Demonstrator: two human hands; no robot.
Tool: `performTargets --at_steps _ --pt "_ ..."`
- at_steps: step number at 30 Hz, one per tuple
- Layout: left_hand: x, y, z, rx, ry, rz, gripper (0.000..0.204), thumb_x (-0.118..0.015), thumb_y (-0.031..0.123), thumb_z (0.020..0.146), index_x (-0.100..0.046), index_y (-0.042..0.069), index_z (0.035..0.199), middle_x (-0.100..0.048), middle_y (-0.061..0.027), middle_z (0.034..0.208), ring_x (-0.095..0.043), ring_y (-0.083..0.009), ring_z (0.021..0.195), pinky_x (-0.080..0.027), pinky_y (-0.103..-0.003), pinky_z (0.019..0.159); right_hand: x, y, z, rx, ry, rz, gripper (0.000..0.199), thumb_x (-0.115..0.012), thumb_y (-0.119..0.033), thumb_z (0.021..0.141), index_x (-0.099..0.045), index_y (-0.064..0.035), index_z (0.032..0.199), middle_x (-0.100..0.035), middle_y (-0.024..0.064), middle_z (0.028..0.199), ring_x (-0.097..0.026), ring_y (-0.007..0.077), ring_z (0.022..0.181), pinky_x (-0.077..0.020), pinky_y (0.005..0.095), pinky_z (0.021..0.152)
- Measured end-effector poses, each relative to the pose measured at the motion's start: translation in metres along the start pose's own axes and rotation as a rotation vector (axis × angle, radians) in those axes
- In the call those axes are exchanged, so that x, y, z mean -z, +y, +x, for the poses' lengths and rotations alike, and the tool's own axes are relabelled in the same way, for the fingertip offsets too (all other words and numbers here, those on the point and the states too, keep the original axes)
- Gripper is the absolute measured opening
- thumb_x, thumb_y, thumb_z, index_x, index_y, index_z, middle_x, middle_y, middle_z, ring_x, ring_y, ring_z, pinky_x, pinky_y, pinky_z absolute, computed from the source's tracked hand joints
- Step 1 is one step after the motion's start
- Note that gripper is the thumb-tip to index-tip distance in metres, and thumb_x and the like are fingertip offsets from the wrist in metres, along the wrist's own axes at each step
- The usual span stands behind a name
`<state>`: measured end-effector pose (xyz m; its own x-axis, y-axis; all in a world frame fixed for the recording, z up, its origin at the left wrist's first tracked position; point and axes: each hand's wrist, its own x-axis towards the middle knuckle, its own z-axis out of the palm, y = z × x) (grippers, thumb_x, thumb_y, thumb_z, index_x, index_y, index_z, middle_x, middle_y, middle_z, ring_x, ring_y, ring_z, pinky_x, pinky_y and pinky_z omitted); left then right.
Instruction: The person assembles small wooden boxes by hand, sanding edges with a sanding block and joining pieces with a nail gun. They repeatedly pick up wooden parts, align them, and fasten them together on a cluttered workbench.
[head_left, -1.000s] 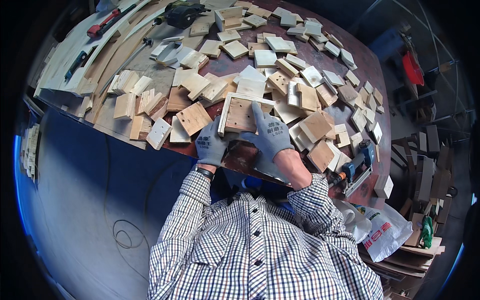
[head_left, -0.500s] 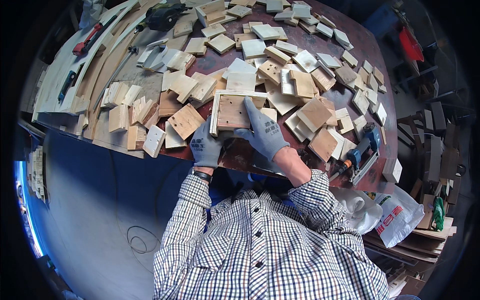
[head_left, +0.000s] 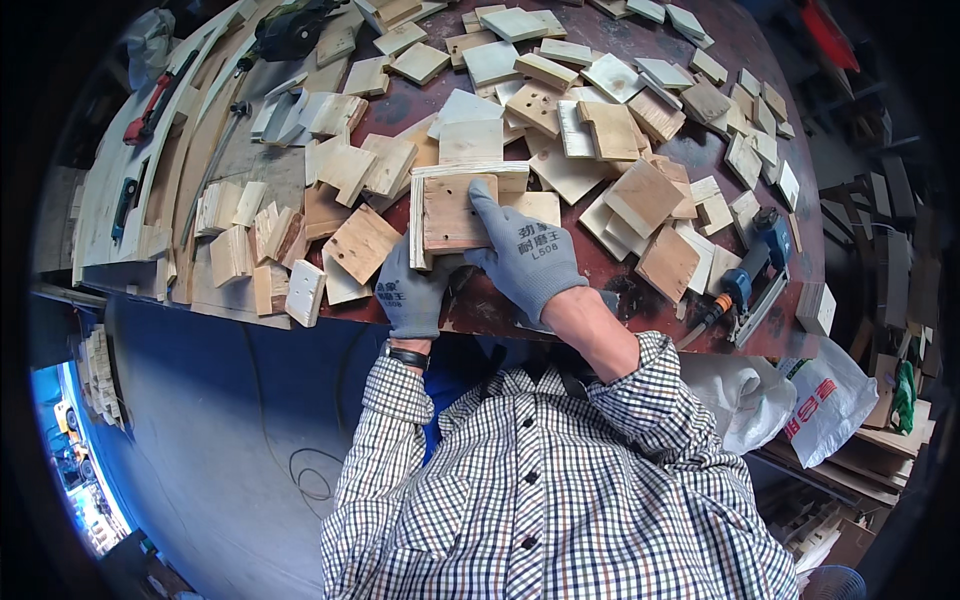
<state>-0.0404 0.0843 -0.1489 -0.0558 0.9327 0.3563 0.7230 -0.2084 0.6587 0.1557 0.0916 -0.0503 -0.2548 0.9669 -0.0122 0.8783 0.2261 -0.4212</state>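
Assembly (head_left: 456,225), top strip (head_left: 513,178) crosswise, side strip (head_left: 416,222) pointing at the table's (head_left: 640,310) near edge, is held in curled left hand (head_left: 413,288) and right hand (head_left: 530,250), board (head_left: 460,205) now hiding more top strip.

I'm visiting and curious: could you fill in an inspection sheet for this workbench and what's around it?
Surface: dark red tabletop, marked, largely covered.
Work in hand: small wooden assembly, held near the front edge.
Clutter: loose wood blocks, scattered and overlapping; blue tool with orange fitting, at right.
Left hand: gloved, gripping the assembly's lower left.
Right hand: gloved, thumb on its front.
Cables: thin dark cable looped on the floor, left.
Surroundings: white bag and stacked boards, lower right.
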Motion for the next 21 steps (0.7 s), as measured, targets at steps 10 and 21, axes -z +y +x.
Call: performTargets --at_steps 10,21 --pt "0.001 0.006 0.002 -0.012 0.016 0.013 0.050 -0.087 0.037 0.082 -0.069 0.001 0.112 -0.072 -0.0170 0.099 -0.070 -0.0392 0.089 -0.057 -0.045 0.077 0.012 0.000 0.005 -0.047 -0.094 0.000 0.083 -0.074 -0.043 0.095 -0.034 -0.0159 0.162 -0.073 0.0200 0.116 -0.074 0.0379 0.100 -0.0586 0.0481 0.082" --pt "0.002 0.007 0.001 -0.006 -0.009 0.033 0.056 -0.085 0.041 0.084 -0.067 0.001 0.119 -0.072 -0.0155 0.101 -0.071 -0.0361 0.091 -0.057 -0.045 0.078 0.006 0.000 0.001 0.083 -0.009 -0.093 0.065 -0.059 -0.054 0.102 -0.043 -0.0283 0.159 -0.068 0.0141 0.095 -0.072 0.0342 0.078 -0.0575 0.0469 0.065"
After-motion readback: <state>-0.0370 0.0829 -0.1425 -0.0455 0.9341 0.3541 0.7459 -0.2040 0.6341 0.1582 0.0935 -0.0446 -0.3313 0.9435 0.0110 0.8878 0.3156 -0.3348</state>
